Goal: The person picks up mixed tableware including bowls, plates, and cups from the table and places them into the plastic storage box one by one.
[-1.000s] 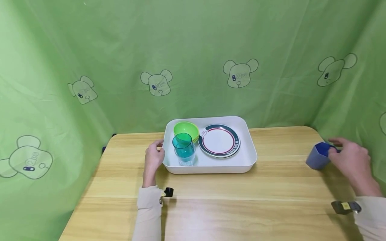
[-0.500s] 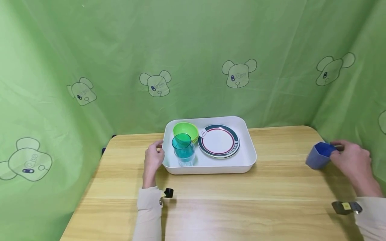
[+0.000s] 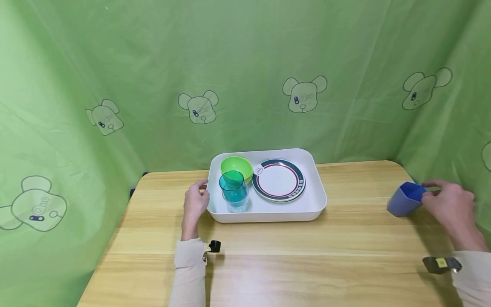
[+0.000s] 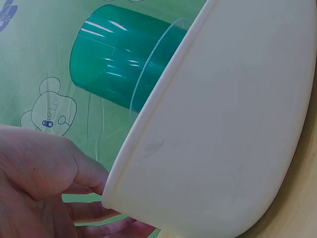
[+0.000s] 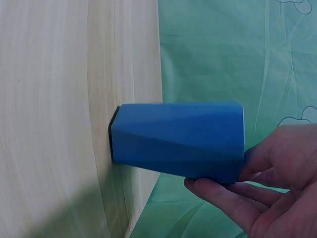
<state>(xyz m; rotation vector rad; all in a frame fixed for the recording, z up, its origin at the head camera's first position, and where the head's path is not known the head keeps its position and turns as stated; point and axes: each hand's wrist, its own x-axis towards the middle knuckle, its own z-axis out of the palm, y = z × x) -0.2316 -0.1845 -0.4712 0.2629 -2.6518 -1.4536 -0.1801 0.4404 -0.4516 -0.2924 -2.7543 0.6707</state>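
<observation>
At the table's right side, my right hand (image 3: 450, 207) pinches the rim of a blue faceted cup (image 3: 402, 202). The right wrist view has this cup (image 5: 178, 139) lying sideways in the picture, its dark base edge against the tabletop and fingertips at its mouth end. My left hand (image 3: 196, 199) touches the left end of a white tray (image 3: 268, 216) with its fingertips. From the left wrist, the tray's wall (image 4: 223, 114) hides some of those fingertips. Inside the tray, a teal tumbler (image 3: 233, 187) sits in a clear tumbler (image 3: 238, 207).
Behind the tumblers are stacked green and yellow bowls (image 3: 235, 166). Stacked plates (image 3: 278, 180) with dark green rims lie in the tray's right half. The wooden table (image 3: 299, 260) ends at a green curtain (image 3: 245, 51) behind and at both sides.
The blue cup has shifted slightly to the left, and my right hand's grip on its rim has changed a little. My left hand and the tray stay in place.
</observation>
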